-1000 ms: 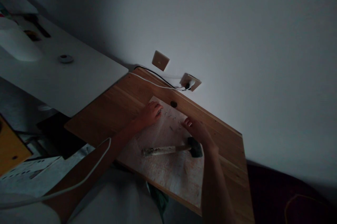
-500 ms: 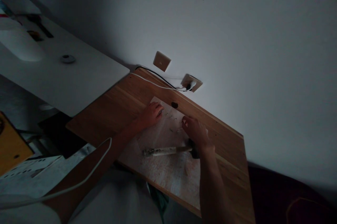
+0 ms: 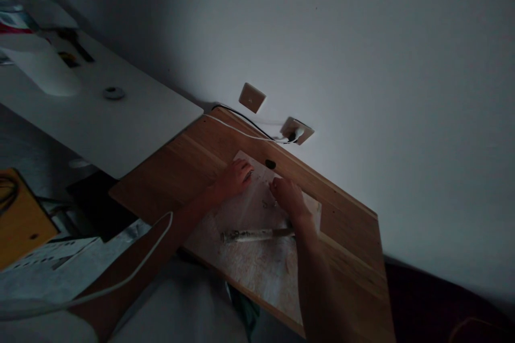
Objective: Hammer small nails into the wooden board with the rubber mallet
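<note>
My left hand (image 3: 238, 175) rests at the far left part of a worn, pale board (image 3: 249, 265), its fingers curled around small metal pieces that are hard to make out. My right hand (image 3: 286, 195) is over the board's far side, fingers drawn together and pointing down; what they pinch is hidden. Between the hands lie a few tiny thin metal bits (image 3: 265, 204), too small to name surely. Nearer to me a hammer (image 3: 255, 234) lies across the board, its worn handle pointing left and its head mostly covered by my right wrist.
Under the board is a wooden tabletop (image 3: 354, 257) against a pale wall (image 3: 382, 90). Cables (image 3: 241, 131) run along its back edge to a wall socket (image 3: 296, 131). A white table (image 3: 153, 112) on the left bears a bottle (image 3: 16, 18) and a small round object (image 3: 113, 93).
My right hand has moved a little left, closer to my left hand, and its fingers have closed in over the small metal bits. The left hand stays in place. The view has shifted slightly.
</note>
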Demonstrator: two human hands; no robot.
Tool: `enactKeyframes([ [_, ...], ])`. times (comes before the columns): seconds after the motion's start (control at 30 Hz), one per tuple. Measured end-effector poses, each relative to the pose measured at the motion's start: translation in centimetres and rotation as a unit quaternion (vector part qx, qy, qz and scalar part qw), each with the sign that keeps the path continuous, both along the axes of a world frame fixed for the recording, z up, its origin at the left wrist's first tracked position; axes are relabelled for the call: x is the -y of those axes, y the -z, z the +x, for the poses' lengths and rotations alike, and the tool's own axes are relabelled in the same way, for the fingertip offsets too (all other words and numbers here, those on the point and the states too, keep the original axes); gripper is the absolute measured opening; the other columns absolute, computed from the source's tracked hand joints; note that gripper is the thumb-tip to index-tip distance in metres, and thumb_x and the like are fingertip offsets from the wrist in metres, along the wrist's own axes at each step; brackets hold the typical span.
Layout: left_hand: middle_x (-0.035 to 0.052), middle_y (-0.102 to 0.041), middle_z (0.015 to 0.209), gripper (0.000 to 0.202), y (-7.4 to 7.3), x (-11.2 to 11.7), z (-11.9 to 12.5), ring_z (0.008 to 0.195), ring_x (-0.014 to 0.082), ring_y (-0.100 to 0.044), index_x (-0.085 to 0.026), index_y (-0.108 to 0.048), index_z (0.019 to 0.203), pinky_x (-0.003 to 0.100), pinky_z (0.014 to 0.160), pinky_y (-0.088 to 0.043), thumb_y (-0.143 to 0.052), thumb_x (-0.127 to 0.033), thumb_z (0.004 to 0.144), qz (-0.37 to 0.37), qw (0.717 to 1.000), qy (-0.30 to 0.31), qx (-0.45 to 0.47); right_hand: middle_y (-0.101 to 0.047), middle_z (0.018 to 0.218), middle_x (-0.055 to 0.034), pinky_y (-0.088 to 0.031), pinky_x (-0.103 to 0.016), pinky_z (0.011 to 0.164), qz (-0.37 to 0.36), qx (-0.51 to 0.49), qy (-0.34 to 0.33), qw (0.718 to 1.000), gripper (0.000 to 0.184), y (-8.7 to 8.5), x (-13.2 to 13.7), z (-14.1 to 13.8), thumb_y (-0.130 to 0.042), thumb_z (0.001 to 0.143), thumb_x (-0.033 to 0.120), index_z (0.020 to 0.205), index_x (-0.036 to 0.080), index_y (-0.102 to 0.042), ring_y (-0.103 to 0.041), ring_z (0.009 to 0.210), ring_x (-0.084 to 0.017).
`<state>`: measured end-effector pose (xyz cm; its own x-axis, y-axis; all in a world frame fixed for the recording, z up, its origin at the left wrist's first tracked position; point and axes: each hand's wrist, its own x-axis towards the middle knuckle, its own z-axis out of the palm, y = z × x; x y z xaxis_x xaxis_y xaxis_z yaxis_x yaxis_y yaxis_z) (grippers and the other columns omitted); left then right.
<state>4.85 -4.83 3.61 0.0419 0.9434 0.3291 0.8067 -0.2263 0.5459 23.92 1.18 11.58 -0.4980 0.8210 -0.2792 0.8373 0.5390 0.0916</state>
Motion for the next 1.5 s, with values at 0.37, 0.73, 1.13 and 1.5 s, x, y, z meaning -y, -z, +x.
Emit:
enactKeyframes([
  [0.37, 0.0067, -0.069, 0.123, 0.035, -0.8, 0.2, 0.0, 0.12, 0.0321, -0.057, -0.034, -0.066, 0.123, 0.059, 0.109, -0.044, -0.046, -0.028, 0.095, -0.035, 0.998, 0.006, 0.055, -0.079, 0.115, -0.0118, -0.05, -0.028, 0.081, 0.014, -0.004, -0.003, 1.0, 0.028, -2.1, 0.5, 1.3, -0.048, 0.109, 0.031, 0.117, 0.02, -0.072, -0.075, 0.104, -0.024],
  [0.73, 0.0101, -0.068, 0.118, 0.029, -0.8, 0.2, 0.0, 0.118, 0.0301, -0.058, -0.028, -0.067, 0.116, 0.053, 0.108, -0.048, -0.052, -0.022, 0.092, -0.028, 0.999, -0.001, 0.029, -0.078, 0.11, -0.0094, -0.047, -0.025, 0.077, -0.04, -0.058, -0.026, 0.997, 0.018, -1.3, 0.1, 1.3, -0.053, 0.102, 0.019, 0.106, 0.019, -0.071, -0.074, 0.096, -0.021],
  [1.13, 0.0119, -0.067, 0.115, 0.02, 0.3, -0.4, 0.0, 0.115, 0.0297, -0.06, -0.019, -0.066, 0.112, 0.049, 0.106, -0.05, -0.057, -0.019, 0.093, -0.009, 1.0, 0.001, 0.012, -0.079, 0.104, -0.0207, -0.052, -0.034, 0.082, 0.0, -0.028, 0.001, 1.0, 0.04, -0.2, 0.0, -1.5, -0.045, 0.11, 0.039, 0.099, 0.014, -0.074, -0.075, 0.102, -0.031],
  [1.5, 0.0119, -0.068, 0.116, 0.024, -0.6, 0.1, 0.0, 0.115, 0.0303, -0.059, -0.023, -0.067, 0.113, 0.051, 0.106, -0.05, -0.054, -0.02, 0.093, -0.026, 0.999, 0.001, 0.024, -0.076, 0.115, -0.0121, -0.047, -0.027, 0.079, -0.035, -0.073, -0.029, 0.996, 0.021, -1.6, 0.2, -1.4, -0.05, 0.101, 0.014, 0.113, 0.016, -0.067, -0.073, 0.098, -0.022],
])
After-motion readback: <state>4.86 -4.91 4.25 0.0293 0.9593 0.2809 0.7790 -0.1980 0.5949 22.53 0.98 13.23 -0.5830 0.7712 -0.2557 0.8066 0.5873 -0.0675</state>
